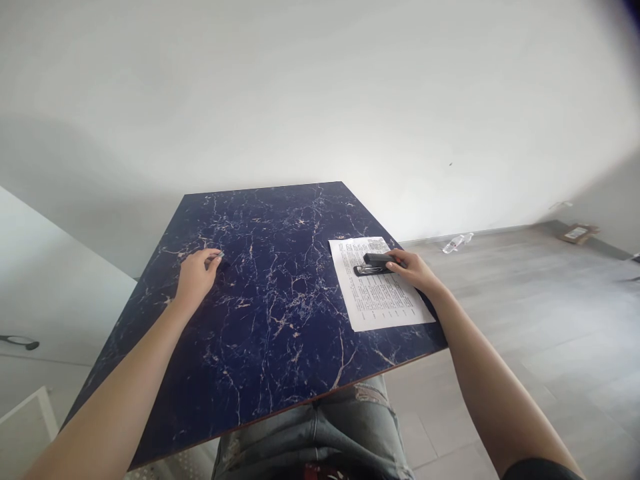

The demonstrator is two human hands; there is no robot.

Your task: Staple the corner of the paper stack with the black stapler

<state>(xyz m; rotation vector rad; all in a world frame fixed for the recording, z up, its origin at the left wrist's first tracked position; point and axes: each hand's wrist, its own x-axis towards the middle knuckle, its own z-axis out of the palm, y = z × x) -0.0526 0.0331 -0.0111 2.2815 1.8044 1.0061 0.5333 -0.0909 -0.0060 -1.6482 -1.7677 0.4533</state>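
Note:
On the right half of the blue marbled table [265, 293], my right hand [411, 270] grips the rear end of a black stapler [377, 259]. Its jaw points left, with a silvery metal part visible between the upper arm and the base. Beneath the stapler is a sheet of printed paper [383, 300], with a square code near its top right corner. My left hand [199, 270], over the left side of the table, has thumb and forefinger pinched together. A tiny teal-tinted bit shows at the fingertips, too small to name.
A pale wall [280, 100] stands behind the table's far edge. On the grey floor [525, 320] to the right lie a clear plastic bottle [457, 243] and a brown cardboard piece [577, 233]. A black-handled object [20, 341] shows at far left. My legs are against the near edge.

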